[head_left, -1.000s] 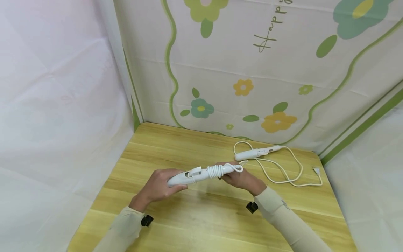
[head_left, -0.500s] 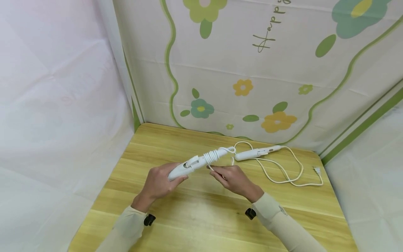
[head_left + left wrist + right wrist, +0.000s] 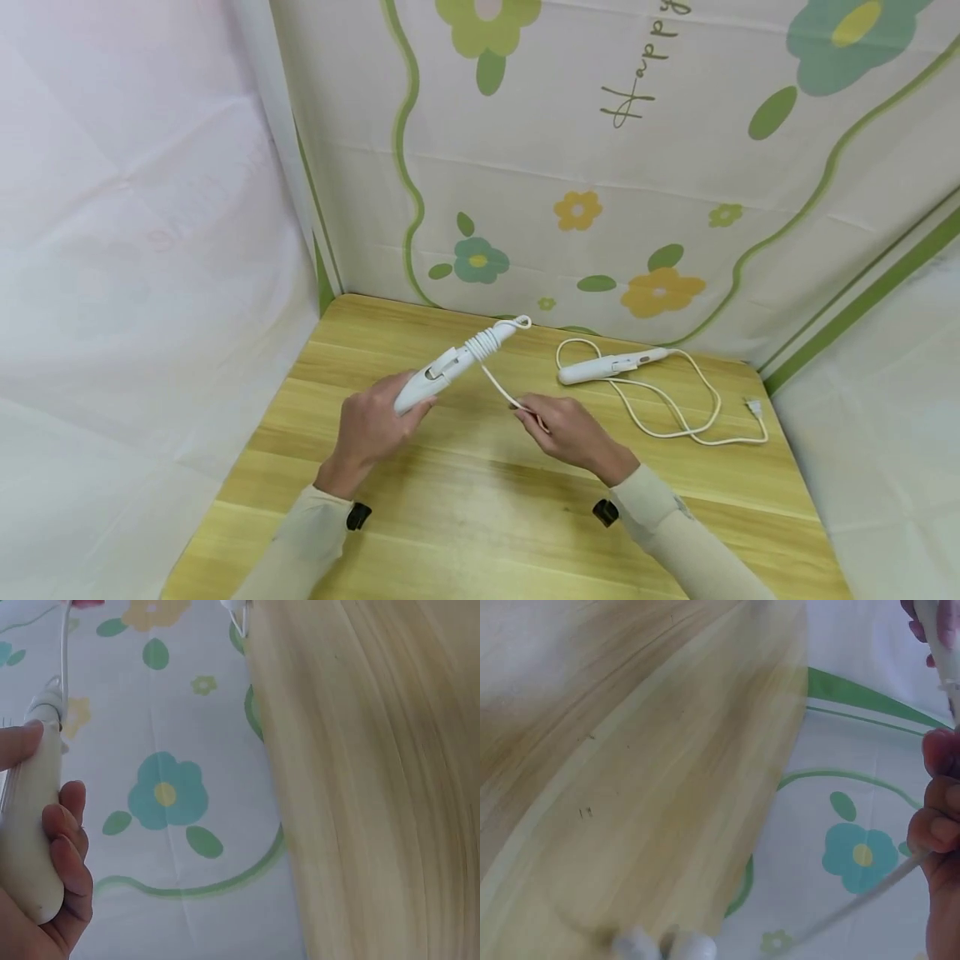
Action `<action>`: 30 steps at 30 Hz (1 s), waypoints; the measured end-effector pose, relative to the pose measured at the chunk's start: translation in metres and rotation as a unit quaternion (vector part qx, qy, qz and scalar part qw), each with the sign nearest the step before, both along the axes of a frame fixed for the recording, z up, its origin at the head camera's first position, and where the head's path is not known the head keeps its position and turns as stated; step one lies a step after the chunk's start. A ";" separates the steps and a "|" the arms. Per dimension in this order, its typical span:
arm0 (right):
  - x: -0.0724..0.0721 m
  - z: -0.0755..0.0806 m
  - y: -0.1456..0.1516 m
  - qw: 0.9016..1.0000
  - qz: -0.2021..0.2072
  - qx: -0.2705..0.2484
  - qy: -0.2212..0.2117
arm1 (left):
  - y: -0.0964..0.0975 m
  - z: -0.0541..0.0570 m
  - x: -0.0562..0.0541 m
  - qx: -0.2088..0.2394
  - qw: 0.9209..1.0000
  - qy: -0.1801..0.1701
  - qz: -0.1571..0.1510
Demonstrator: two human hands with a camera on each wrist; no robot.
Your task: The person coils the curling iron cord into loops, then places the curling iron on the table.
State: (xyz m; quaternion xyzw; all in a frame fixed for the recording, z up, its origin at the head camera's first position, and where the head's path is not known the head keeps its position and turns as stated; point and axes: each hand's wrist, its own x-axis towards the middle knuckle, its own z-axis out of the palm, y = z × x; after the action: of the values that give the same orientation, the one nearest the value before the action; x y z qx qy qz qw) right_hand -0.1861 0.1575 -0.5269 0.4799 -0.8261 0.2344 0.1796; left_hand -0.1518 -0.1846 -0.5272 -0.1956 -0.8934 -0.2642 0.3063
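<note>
A white wand-shaped electric appliance [image 3: 429,382] with a small raised lever slants up off the table in the head view. My left hand [image 3: 375,421] grips its thick rounded end. In the left wrist view the fingers [image 3: 67,862] curl round the smooth handle [image 3: 34,832], the thumb lying along it. White cord [image 3: 482,342] is coiled in several turns round the upper part, with a loop at the tip. A length of that cord [image 3: 498,386] runs from the coil to my right hand [image 3: 573,429], which pinches it. The cord [image 3: 862,900] also shows in the right wrist view.
A second white corded appliance [image 3: 596,368] lies at the back right of the wooden table [image 3: 480,517]. Its loose cord [image 3: 716,400] loops to the right and ends in a plug [image 3: 755,407]. Flower-printed cloth [image 3: 525,167] hangs behind; white sheets [image 3: 150,292] stand at the sides.
The appliance in my left hand has tilted, its coiled end rising up and away. My right hand has come off that end and drawn down and right with the cord, freeing a length from the coil.
</note>
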 end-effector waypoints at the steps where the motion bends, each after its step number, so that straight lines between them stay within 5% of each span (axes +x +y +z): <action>1: 0.000 0.003 0.001 1.000 0.005 0.002 0.014 | -0.002 -0.001 -0.001 -0.004 1.000 0.000 0.005; 6: -0.001 0.023 0.001 0.995 0.035 0.010 0.093 | -0.008 -0.006 -0.002 -0.051 0.999 -0.005 -0.015; 12: -0.010 0.045 -0.004 0.991 0.060 0.021 0.122 | -0.007 -0.011 -0.002 -0.111 0.990 -0.016 -0.084; 17: -0.017 0.053 -0.005 0.992 0.076 0.033 0.100 | -0.005 -0.012 0.003 -0.140 0.977 -0.020 -0.157; 22: -0.020 0.053 -0.005 0.994 0.079 0.052 0.061 | -0.002 -0.013 0.008 -0.124 0.967 -0.008 -0.222; 30: -0.017 0.037 0.002 0.997 0.066 0.048 -0.013 | -0.003 -0.013 0.011 -0.034 0.966 -0.026 -0.255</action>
State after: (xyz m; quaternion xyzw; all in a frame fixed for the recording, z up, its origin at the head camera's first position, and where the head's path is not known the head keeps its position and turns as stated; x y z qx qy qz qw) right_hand -0.2028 0.1591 -0.4897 0.5383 -0.8053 0.2119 0.1295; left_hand -0.1405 -0.1877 -0.5398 -0.4207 -0.8299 -0.3077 0.1988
